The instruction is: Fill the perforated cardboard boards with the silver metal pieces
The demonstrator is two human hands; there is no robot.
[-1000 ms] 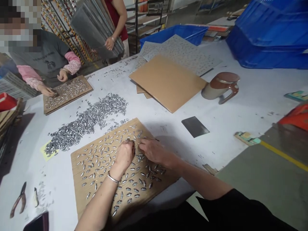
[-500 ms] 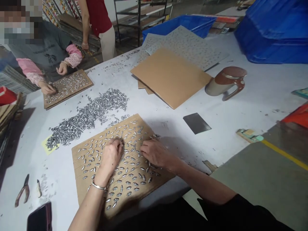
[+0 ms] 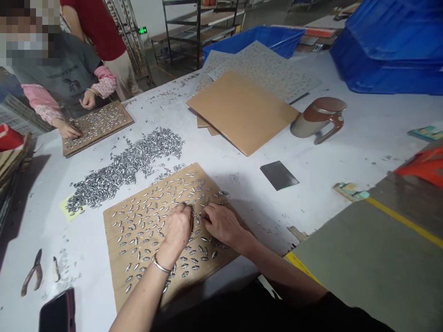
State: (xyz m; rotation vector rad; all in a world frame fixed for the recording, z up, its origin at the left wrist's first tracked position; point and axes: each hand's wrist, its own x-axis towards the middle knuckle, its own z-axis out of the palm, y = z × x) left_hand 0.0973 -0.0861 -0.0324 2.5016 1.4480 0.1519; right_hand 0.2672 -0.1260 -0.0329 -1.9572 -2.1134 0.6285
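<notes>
A brown cardboard sheet (image 3: 121, 272) lies on the white table, dotted with small silver leaf-shaped pieces (image 3: 185, 266). Over its middle is my left hand (image 3: 180, 226), a bracelet at the wrist, fingers pinched together on something I cannot make out. Just right of it, my right hand (image 3: 221, 223) rests low on the sheet with curled fingers, their tips close to the pieces; what they hold is hidden. Beyond the sheet's far left edge spreads a long heap of the same silver pieces (image 3: 128, 166).
Pliers (image 3: 34, 272) and a phone (image 3: 57, 311) lie at the left. Across the table a person's hands (image 3: 69, 130) work over another board (image 3: 121, 113). A brown sheet (image 3: 242, 110), a mug (image 3: 318, 117), a dark plate (image 3: 279, 175) and blue bins (image 3: 391, 50) stand beyond.
My left hand has moved right, closer to my right hand, which has shifted slightly. The standing person in red has moved left. The view has turned a little.
</notes>
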